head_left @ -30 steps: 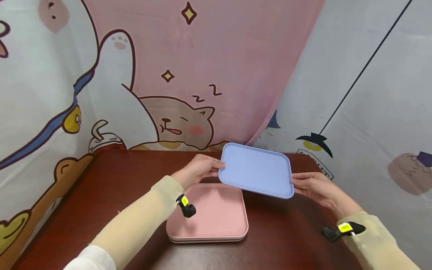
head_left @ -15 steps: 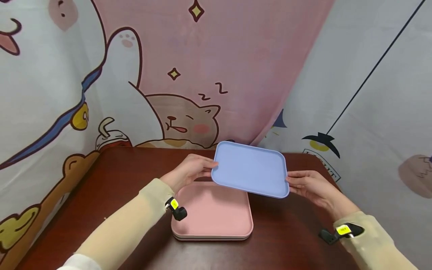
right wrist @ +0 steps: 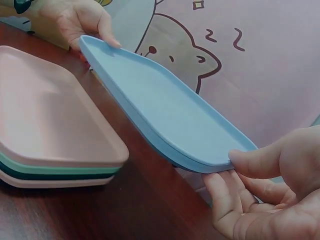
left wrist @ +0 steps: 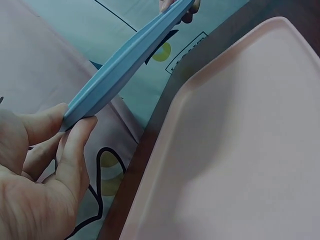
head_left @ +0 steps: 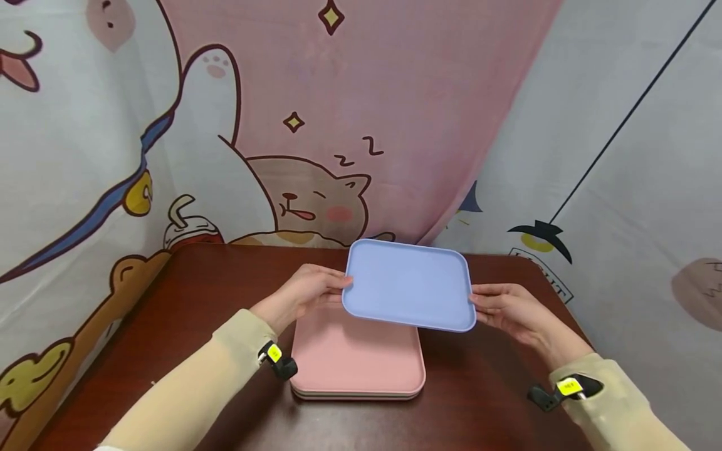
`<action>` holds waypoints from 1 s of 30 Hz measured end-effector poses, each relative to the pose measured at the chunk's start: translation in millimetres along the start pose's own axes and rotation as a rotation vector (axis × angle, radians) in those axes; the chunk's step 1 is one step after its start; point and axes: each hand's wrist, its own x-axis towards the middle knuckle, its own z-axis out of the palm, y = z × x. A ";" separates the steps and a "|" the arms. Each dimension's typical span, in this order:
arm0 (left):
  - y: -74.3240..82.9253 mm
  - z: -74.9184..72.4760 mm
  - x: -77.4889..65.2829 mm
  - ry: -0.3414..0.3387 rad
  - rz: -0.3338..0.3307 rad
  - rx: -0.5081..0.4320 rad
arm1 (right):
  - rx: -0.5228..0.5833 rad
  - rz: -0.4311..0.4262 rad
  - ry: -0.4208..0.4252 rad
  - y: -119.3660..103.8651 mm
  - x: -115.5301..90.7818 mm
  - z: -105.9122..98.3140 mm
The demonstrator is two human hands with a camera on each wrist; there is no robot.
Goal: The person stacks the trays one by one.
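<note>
A light blue rectangular tray is held up above the table, tilted with its right end a little lower. My left hand pinches its left short edge, thumb on top and fingers beneath. At the opposite short edge my right hand grips it the same way. Below and to the left lies a pink tray on top of a stack; the blue tray overlaps its far right part in the head view. Under the pink one, the right wrist view shows a light green tray and darker and pale rims beneath.
The stack stands on a dark reddish-brown table. Behind the table's far edge hangs a cloth printed with cartoon animals. Each forearm has a small black camera strapped near the wrist.
Both hands have carried the blue tray leftward, so that it covers more of the pink tray's far side in the head view. The head view has also shifted slightly. The stack stays put.
</note>
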 end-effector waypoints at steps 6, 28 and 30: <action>-2.2 -5.3 -5.7 0.009 0.033 0.037 | 0.038 -0.028 -0.006 2.1 1.1 7.5; -9.2 -31.5 -41.4 0.050 0.047 0.041 | 0.025 -0.076 -0.036 4.7 5.6 39.7; -10.7 -33.2 -44.5 0.059 0.041 0.040 | 0.025 -0.075 -0.039 5.3 5.3 42.7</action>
